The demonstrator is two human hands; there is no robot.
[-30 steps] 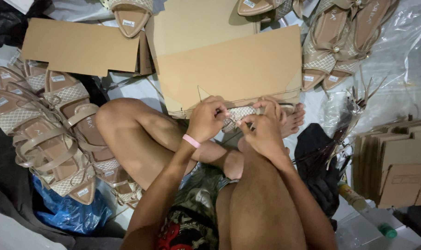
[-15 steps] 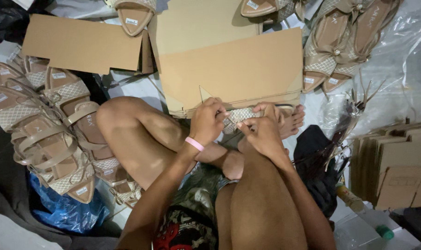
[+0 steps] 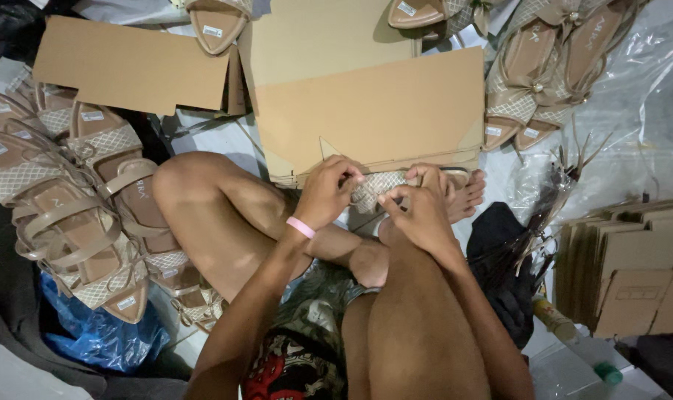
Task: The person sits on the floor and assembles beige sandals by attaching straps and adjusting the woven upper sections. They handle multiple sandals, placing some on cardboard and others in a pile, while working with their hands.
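Holding a Woven Sandal With Two Hands

Sitting on the floor (image 3: 210, 137) with bent knees, a person holds a beige sandal (image 3: 381, 187) in front of the legs. The sandal has a woven strap with a criss-cross pattern. It sits between both hands, just above the knees and close to the person's bare toes.

The left hand (image 3: 327, 191) is curled and pinches the left end of the woven strap with its fingers. A pink band (image 3: 301, 227) goes around that wrist. The right hand (image 3: 418, 211) is curled too, and its fingertips pinch the right side of the sandal. The two hands are very near each other, with the strap showing between them.

Just behind the sandal lies a big flat sheet of brown cardboard (image 3: 373, 111). Another cardboard piece (image 3: 132, 67) lies farther to the left. Many more beige sandals are stacked in a row (image 3: 70, 215) on the left side, touching one another. More sandals are piled (image 3: 544, 67) at the top right, on clear plastic wrap (image 3: 640, 111). A stack of folded cardboard boxes (image 3: 632, 267) stands on the right. A blue plastic bag (image 3: 92, 333) lies at the bottom left. A dark bundle of thin sticks (image 3: 536, 230) lies beside the right leg.
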